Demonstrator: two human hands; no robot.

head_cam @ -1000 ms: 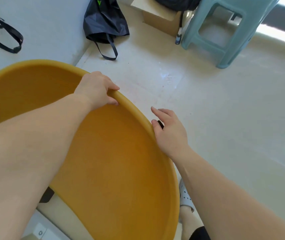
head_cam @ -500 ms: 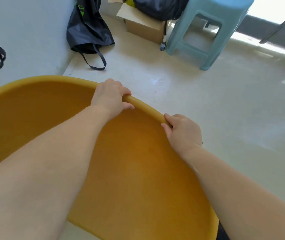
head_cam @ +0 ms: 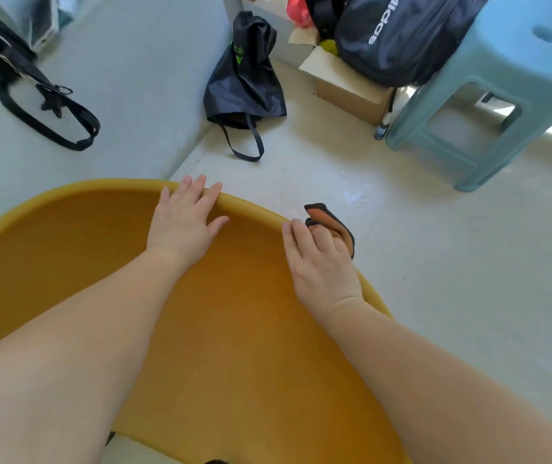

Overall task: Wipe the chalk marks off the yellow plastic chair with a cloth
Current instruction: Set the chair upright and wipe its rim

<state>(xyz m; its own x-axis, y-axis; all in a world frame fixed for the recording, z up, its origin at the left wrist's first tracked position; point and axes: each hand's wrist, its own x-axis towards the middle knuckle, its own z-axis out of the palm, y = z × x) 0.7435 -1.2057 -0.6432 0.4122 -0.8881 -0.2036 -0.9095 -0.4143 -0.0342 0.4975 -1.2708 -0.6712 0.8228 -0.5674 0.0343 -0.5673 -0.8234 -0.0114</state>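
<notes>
The yellow plastic chair (head_cam: 234,346) fills the lower half of the head view, its curved shell facing me. My left hand (head_cam: 184,226) lies flat with straight fingers over the top rim. To its right, my right hand (head_cam: 321,266) grips an orange cloth with a black edge (head_cam: 331,219) against the outer side of the rim, index finger lying along the rim. I see no chalk marks on the visible yellow surface. Both forearms cover much of the shell.
A light blue plastic stool (head_cam: 509,78) stands at the back right on the pale floor. Beside it are a cardboard box (head_cam: 348,88) and a dark backpack (head_cam: 402,35). A black drawstring bag (head_cam: 244,78) leans near the grey surface carrying a black strap (head_cam: 43,122).
The view tilted up. My left hand went from gripping the rim to lying flat on it. The cloth now shows beyond my right hand's fingers.
</notes>
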